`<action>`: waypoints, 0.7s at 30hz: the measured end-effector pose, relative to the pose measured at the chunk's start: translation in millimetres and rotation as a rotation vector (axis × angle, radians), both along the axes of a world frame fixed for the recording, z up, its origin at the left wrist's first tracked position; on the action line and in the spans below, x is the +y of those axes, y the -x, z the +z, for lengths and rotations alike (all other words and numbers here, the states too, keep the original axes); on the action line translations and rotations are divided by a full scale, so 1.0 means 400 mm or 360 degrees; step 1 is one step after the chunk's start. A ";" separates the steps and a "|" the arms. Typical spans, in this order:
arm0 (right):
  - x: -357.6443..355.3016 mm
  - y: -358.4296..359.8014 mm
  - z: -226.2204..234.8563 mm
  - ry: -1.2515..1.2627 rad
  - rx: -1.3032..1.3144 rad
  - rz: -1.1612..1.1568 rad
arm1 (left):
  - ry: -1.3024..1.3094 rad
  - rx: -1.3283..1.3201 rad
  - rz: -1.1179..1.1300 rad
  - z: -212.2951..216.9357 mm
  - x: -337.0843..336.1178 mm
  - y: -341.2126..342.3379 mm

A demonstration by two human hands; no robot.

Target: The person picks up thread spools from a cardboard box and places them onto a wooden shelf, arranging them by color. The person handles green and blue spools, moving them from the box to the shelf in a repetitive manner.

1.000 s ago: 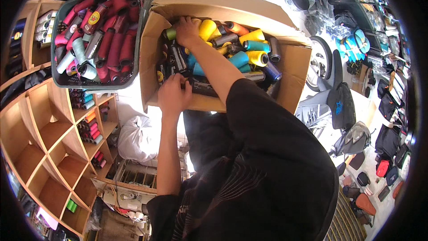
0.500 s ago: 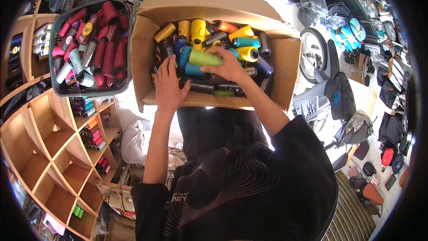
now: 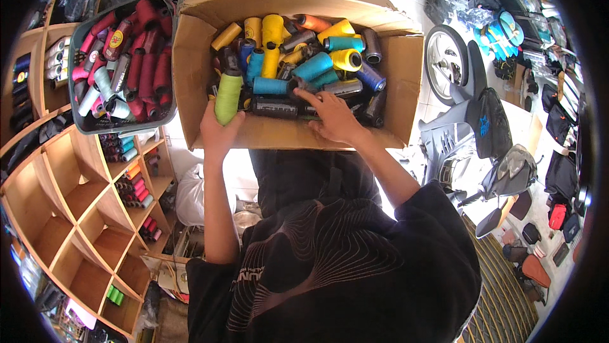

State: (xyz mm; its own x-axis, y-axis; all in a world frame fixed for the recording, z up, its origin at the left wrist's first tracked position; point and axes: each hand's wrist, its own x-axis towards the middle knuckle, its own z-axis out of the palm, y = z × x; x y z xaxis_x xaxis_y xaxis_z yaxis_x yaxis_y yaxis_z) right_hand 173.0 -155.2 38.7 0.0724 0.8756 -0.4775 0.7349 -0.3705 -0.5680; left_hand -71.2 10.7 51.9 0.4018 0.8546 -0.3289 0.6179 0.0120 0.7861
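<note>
Crowding the cardboard box are coloured spools.

Above my right hand the open-topped cardboard box leaves room to lift out; below it, packed thread spools block the way down. My left hand, wrapped round the lime-green spool, has open air above, but leftward the box's side wall stands in the way, with the basket just beyond.

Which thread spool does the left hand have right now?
The lime-green spool, gripped by the left hand at the near left corner of the cardboard box. The yellow spools and blue spools lie farther in, outside that hand's grip.
</note>
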 end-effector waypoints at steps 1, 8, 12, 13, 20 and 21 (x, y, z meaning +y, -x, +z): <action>-0.010 -0.007 -0.003 0.0008 0.0012 -0.0036 | 0.0132 -0.0069 0.0012 -0.001 0.011 0.006; -0.008 -0.004 0.021 0.0120 -0.0091 -0.0038 | 0.0767 -0.0525 0.0054 0.027 0.029 0.023; -0.012 -0.004 0.016 0.0048 -0.0148 -0.0021 | 0.1183 -0.0903 0.0338 0.044 0.031 0.019; -0.015 -0.006 0.013 0.0029 -0.0170 -0.0008 | 0.1222 -0.0955 0.0348 0.037 0.034 0.020; -0.049 -0.080 0.020 0.0211 -0.0558 -0.0270 | 0.1049 -0.0942 0.0267 0.004 0.042 0.021; -0.097 -0.124 -0.031 0.0016 -0.0748 -0.0229 | 0.1010 -0.0923 0.0257 0.012 0.042 0.012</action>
